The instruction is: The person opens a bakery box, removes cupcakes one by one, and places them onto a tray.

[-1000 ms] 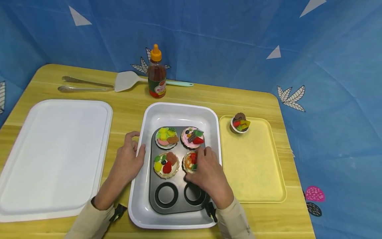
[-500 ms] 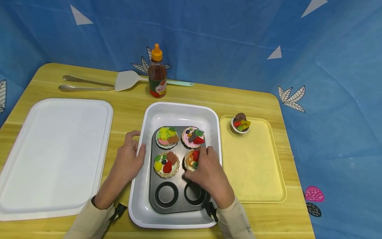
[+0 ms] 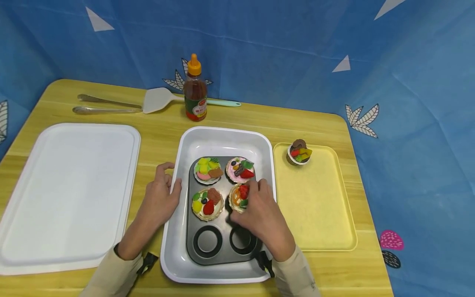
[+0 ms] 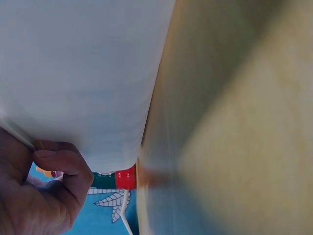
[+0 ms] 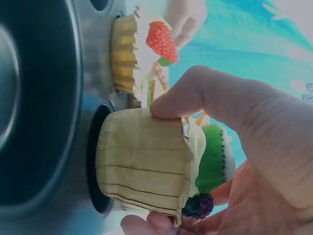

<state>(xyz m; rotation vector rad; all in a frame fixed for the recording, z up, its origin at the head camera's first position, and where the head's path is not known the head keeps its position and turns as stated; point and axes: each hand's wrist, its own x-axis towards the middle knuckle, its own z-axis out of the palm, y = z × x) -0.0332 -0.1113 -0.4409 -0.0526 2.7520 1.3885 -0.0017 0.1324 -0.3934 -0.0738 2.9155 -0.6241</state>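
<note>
Pinches with right hand [image 3: 261, 216] a pale-pleated cupcake [image 3: 236, 199], topped red, orange, green, at two o'clock on the pan [image 3: 225, 254]. Grips the deep tray [image 3: 228, 129] at nine with left hand [image 3: 160, 197].

Sauce bottle [image 3: 195, 99]: upright, orange-capped
Spatula [image 3: 157, 100]: lying behind the bottle
Metal tongs [image 3: 107, 110]: beside spatula's blade
Flat white tray [image 3: 70, 189]: on the desk's [image 3: 159, 140] left
Backdrop [image 3: 274, 53]: blue, leaf-printed

Head view down over table [image 3: 159, 140], wrist views close (sideways), head and right sharing held cupcake [image 5: 144, 161]
</note>
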